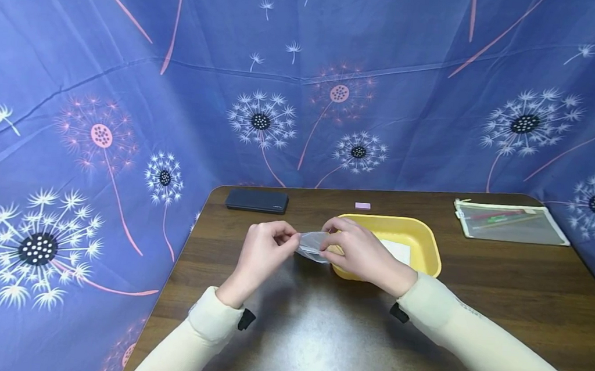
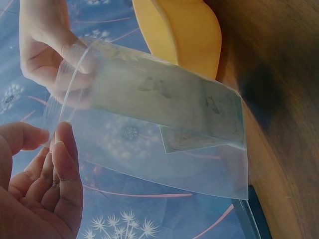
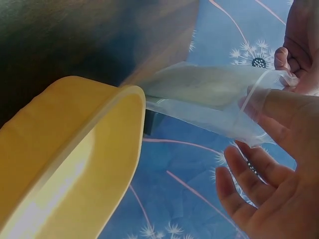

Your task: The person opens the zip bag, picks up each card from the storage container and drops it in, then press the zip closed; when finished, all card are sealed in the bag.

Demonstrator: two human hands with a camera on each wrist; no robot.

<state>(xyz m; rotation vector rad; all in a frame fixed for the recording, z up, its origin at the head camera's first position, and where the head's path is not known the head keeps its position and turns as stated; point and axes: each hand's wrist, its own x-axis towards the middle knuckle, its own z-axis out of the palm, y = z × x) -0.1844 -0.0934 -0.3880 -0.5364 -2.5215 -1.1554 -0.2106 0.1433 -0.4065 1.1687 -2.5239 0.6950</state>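
Note:
A clear plastic zip bag (image 1: 312, 246) is held up between both hands, just left of a yellow tray (image 1: 426, 242). My left hand (image 1: 288, 240) pinches the bag's edge between thumb and fingers. My right hand (image 1: 327, 243) pinches the opposite side of the bag's mouth. In the left wrist view the bag (image 2: 164, 134) shows a pale slip inside, with my left fingers (image 2: 62, 149) at its lower edge and my right hand (image 2: 55, 55) gripping its top corner. In the right wrist view the bag (image 3: 209, 94) hangs beyond the tray rim (image 3: 99, 129), my right thumb pressed on it and the other fingers (image 3: 249, 184) spread loose.
A white sheet (image 1: 396, 250) lies in the tray. A black flat case (image 1: 257, 200) sits at the table's back left, a small pink block (image 1: 362, 206) behind the tray, and a mesh pouch with pens (image 1: 509, 222) at the back right. Blue dandelion cloth surrounds the brown table (image 1: 317, 338).

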